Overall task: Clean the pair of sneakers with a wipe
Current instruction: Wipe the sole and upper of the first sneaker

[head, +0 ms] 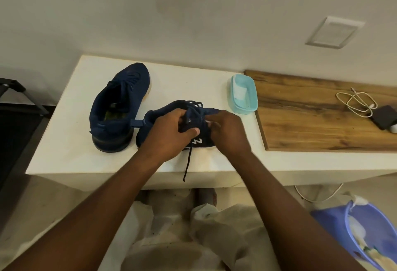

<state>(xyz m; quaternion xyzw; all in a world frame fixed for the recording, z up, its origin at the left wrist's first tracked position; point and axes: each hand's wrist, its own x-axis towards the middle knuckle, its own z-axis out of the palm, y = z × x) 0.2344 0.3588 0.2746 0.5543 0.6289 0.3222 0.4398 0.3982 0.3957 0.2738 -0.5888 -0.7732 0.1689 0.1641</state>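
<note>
Two dark blue sneakers sit on a white counter [71, 150]. The far sneaker [120, 107] stands upright at the left, its opening toward me. The near sneaker [163, 118] lies across the counter in front of me, one dark lace hanging over the front edge. My left hand [169, 133] grips this sneaker at its tongue and laces, thumb on the side. My right hand [227, 133] pinches a small white wipe [209, 122] against the sneaker's upper by the laces; most of the wipe is hidden under my fingers.
A light blue open tub [245, 94] holding white wipes stands at the right of the counter. A wooden board [318, 120] beyond it carries a white cable and a dark device. A blue plastic basin [365, 234] sits on the floor at the lower right.
</note>
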